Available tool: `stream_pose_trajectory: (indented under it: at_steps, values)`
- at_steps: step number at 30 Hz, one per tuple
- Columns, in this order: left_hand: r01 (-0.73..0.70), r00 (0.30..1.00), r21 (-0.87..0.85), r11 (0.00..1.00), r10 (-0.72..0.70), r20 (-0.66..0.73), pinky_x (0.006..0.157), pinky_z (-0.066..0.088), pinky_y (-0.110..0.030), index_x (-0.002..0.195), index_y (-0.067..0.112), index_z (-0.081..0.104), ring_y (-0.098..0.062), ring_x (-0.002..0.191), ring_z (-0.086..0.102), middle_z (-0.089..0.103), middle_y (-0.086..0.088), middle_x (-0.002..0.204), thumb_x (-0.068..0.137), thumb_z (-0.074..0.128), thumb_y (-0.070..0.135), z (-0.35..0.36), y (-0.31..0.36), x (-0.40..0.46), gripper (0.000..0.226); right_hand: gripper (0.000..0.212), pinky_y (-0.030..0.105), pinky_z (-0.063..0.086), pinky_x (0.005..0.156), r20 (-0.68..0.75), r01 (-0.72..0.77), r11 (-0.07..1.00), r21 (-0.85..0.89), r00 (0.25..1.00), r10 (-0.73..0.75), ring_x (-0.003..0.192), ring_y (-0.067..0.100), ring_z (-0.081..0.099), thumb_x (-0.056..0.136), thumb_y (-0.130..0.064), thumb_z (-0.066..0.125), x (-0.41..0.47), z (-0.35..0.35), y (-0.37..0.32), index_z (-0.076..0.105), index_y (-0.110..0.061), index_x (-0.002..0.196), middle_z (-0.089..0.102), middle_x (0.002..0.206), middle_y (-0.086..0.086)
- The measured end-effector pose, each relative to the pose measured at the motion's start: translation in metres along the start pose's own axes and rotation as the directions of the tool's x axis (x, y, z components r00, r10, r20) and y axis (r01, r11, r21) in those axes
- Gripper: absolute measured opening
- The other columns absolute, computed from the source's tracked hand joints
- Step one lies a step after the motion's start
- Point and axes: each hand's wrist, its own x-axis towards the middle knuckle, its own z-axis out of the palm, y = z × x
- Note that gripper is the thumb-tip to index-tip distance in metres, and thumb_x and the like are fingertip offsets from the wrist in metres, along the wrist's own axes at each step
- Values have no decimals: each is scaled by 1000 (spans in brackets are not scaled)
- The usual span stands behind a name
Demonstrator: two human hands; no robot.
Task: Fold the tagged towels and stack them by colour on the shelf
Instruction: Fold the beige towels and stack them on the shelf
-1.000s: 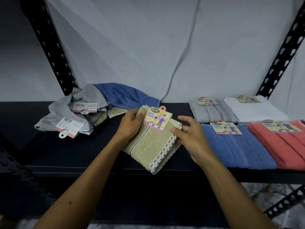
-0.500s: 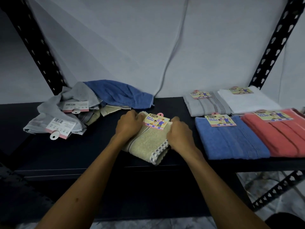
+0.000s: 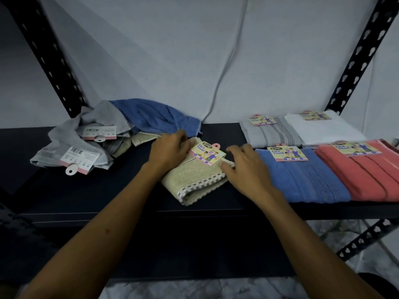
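Note:
A folded beige towel (image 3: 194,180) with a checked border and a yellow tag (image 3: 206,153) lies on the black shelf (image 3: 86,190) at the middle. My left hand (image 3: 169,148) rests on its left far corner with relaxed fingers. My right hand (image 3: 244,167) lies on its right edge, fingers spread and nearly straight. To the right lie folded towels: blue (image 3: 302,178), coral (image 3: 364,175), grey (image 3: 269,132) and white (image 3: 321,130), each tagged.
An unfolded heap sits at the back left: grey towels (image 3: 71,147) with white tags, a blue towel (image 3: 157,117) and a beige one (image 3: 142,138) underneath. Black perforated uprights (image 3: 49,55) frame the shelf. A cable (image 3: 226,67) hangs down the pale wall.
The beige towel has come down flat onto the shelf beside the blue folded one. Both hands have loosened from gripping its sides and now rest on it.

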Motion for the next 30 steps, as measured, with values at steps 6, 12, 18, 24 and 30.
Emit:
stream_pose_trajectory:
  at_steps: [6, 12, 18, 24, 30]
  values:
    - [-114, 981, -199, 973, 78, -178, 64, 45, -34, 90, 22, 65, -17, 74, 56, 59, 7, 73, 87, 58, 47, -30, 24, -50, 27, 48, 37, 31, 112, 255, 496, 853, 160, 814, -521, 140, 13, 30, 85, -44, 71, 3, -19, 14, 60, -32, 130, 46, 146, -7]
    - [-101, 990, -24, 995, 98, -98, 67, 44, -33, 99, 25, 70, -16, 83, 50, 52, 6, 86, 72, 59, 69, -26, 38, -128, 52, 21, 39, 50, 80, 223, 585, 802, 123, 771, -597, 93, 17, 64, 92, -28, 59, 18, -21, 0, 72, -27, 108, 73, 101, -6]
    - [62, 980, 18, 998, -58, -190, 59, 49, -37, 102, 22, 69, -22, 83, 53, 53, 0, 94, 75, 78, 30, -27, 28, -140, 29, 25, 38, 48, 65, 153, 697, 717, 29, 705, -692, 73, 30, 64, 95, -29, 49, 25, -21, -9, 69, -18, 105, 69, 79, 7]
    - [145, 970, -34, 989, -149, -192, 63, 39, -31, 111, 16, 64, -18, 73, 53, 52, -4, 103, 77, 75, 18, -28, 39, -140, 36, 29, 42, 57, 65, -11, 828, 560, 13, 561, -828, 78, 28, 68, 91, -8, 64, 32, -19, -22, 62, -12, 120, 71, 97, 7]
    - [170, 964, -139, 976, -194, -183, 67, 44, -34, 97, 14, 69, -19, 73, 57, 58, 3, 92, 71, 80, 7, -33, 28, -152, 29, 37, 43, 55, 58, 202, 915, 402, -37, 401, -893, 88, 26, 61, 90, -6, 60, 24, -7, 2, 49, -20, 122, 65, 101, 5]
